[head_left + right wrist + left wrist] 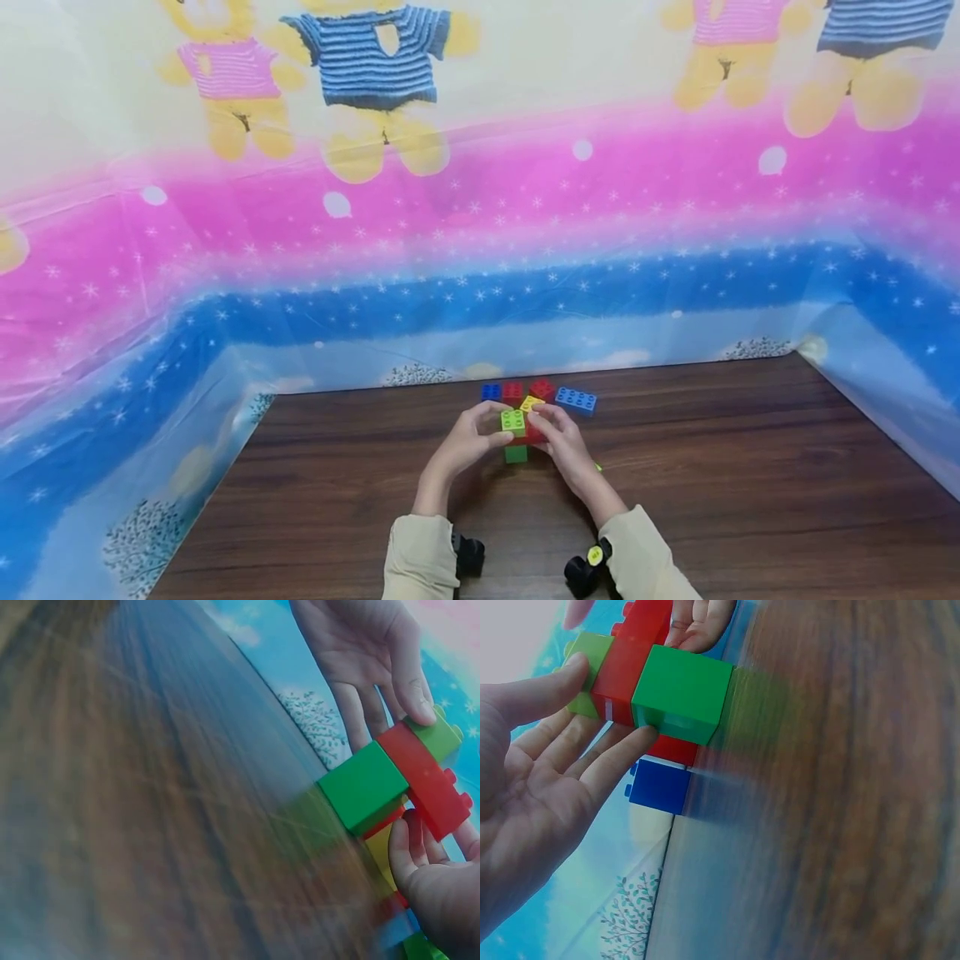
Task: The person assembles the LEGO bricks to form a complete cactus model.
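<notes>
A small stack stands on the table: a green block (pixel 682 690) at the bottom, a long red brick (pixel 424 780) across it, and a lime-green brick (pixel 513 421) on top at the left end. My left hand (pixel 467 439) pinches the stack from the left, thumb on the lime-green brick and fingers along the red brick and the green block. From the other side, my right hand (pixel 567 447) holds the overhanging end of the red brick, fingers curled under it. Studs show on the red brick beside the lime-green one.
Behind the stack lie a dark blue brick (pixel 491 392), red bricks (pixel 542 389), a yellow brick (pixel 531 403) and a light blue brick (pixel 576 400). Part of a green piece (pixel 597 467) shows beside my right wrist. A printed cloth (pixel 465 308) hangs along the back edge of the wooden table (pixel 750 467).
</notes>
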### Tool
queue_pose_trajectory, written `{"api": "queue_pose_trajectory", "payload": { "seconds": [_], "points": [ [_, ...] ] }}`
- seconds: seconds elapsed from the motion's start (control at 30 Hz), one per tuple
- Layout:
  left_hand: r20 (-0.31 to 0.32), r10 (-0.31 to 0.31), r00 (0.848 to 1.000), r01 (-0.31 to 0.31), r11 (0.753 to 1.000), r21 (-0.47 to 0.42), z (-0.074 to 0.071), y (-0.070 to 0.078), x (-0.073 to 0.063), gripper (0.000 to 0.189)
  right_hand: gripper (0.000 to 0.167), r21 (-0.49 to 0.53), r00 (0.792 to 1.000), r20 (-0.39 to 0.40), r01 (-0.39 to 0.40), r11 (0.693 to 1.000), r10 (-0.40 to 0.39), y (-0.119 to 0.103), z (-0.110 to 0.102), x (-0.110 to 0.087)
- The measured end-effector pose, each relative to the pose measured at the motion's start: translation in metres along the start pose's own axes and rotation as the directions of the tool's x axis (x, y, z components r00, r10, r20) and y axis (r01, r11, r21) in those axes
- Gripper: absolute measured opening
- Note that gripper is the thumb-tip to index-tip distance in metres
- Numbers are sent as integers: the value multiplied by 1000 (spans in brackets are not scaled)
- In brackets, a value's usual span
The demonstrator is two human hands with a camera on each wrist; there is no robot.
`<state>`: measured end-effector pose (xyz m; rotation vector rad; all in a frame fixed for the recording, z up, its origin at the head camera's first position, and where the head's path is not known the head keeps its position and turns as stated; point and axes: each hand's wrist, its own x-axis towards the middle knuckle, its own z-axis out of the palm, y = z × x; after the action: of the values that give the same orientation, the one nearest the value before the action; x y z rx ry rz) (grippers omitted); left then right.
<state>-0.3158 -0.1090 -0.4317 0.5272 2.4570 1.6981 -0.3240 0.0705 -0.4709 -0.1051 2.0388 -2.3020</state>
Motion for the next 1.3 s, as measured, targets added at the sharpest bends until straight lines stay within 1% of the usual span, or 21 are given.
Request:
{"api": "queue_pose_trajectory", "payload": {
  "seconds": [0.1,0.2,0.3,0.4,0.53,0.6,0.67,0.73,0.87,0.93,1.07,1.17,1.23,1.3],
  "points": [
    [3,-4,1000,4,1000,2,-1,-2,-1,37,47,-20,999,-42,0,1000,-1,-3,-2,1],
    [8,-12,1000,12,1000,-6,-1,-4,0,38,46,25,995,-103,18,1000,-16,-8,-8,2],
    [7,-20,1000,20,1000,-19,-1,-5,2,38,45,88,987,-153,62,994,-48,-16,-16,5],
    [2,-28,1000,28,999,-30,-3,-4,2,38,44,135,981,-184,84,987,-59,-24,-25,8],
    [0,-36,999,36,999,-29,-6,-2,2,38,45,153,975,-213,90,984,-56,-29,-35,12],
    [0,-36,999,36,999,-22,-6,-2,2,38,45,145,974,-218,87,986,-53,-30,-39,14],
    [3,-36,999,36,999,-16,-5,-3,2,38,44,116,973,-225,80,990,-53,-31,-44,18],
    [10,-38,999,38,999,-18,-3,-5,2,39,44,76,969,-237,88,993,-68,-31,-52,21],
    [25,-36,999,36,999,-23,0,-8,2,41,46,-44,960,-262,94,995,-102,-32,-70,27],
    [26,-52,998,52,998,-32,1,-9,2,41,48,-98,960,-263,77,992,-101,-31,-76,29],
    [23,-62,998,63,997,-43,1,-11,0,41,49,-177,964,-254,32,984,-77,-27,-80,32],
    [19,-54,998,55,997,-53,0,-9,2,41,49,-199,966,-242,37,979,-85,-24,-81,37],
    [18,-45,999,46,998,-49,-1,-9,3,41,51,-213,972,-218,35,976,-83,-21,-81,41],
    [12,-51,999,52,997,-49,-2,-7,2,41,53,-233,980,-185,28,972,-73,-17,-81,43]
  ]
}}
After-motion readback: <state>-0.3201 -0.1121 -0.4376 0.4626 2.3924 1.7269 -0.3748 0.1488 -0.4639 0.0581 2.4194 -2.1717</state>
